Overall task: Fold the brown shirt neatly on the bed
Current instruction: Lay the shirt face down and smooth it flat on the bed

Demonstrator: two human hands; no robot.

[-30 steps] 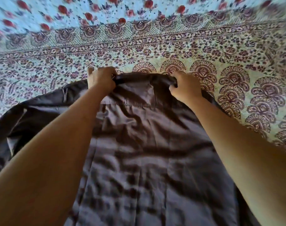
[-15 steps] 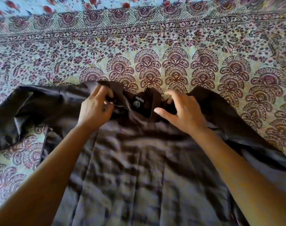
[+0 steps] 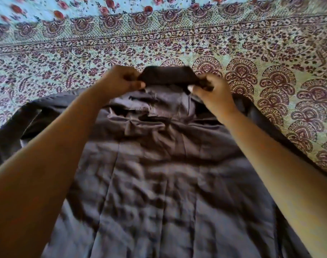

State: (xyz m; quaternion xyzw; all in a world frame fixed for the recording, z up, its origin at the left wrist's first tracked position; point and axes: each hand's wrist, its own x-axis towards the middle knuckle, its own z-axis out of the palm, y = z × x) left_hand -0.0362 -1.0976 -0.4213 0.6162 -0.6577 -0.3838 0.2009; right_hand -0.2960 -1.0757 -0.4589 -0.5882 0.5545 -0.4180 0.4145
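left hand (image 3: 121, 81): fingers curled, pinching the collar's left end, thumb tip pressed at the collar's lower edge.
right hand (image 3: 213, 94): fingers curled round the collar's right end, thumb pointing toward the collar's middle; it too holds cloth.
collar (image 3: 168, 75): dark band stretched between the two hands, lifted a little, it seems; we take it as landmark for every place below.
brown shirt (image 3: 159, 183): spread on the bed from the collar toward us, back side up as far as we can tell, heavily creased, bunched in a ridge just below the collar.
left sleeve (image 3: 28, 123): trails out to the left of the collar, unfolded.
right sleeve (image 3: 265, 130): runs out to the right of the collar, partly hidden by the right forearm, unfolded.
done so far: we judge only the laying-out is in hand; the shirt lies at full length and the collar is held square.
left to do: in our judgement, smoothing the creases below the collar, turning each sleeve and side inward, then doubling the body up toward the collar; no fold shows yet.
surface: bedspread (image 3: 159, 43), pale with maroon print; fan motifs right of the collar, floral bands beyond it, red flowers on blue farther beyond.
room: nothing past the bedspread shows; we cannot tell walls or floor, and the picture is somewhat blurred.
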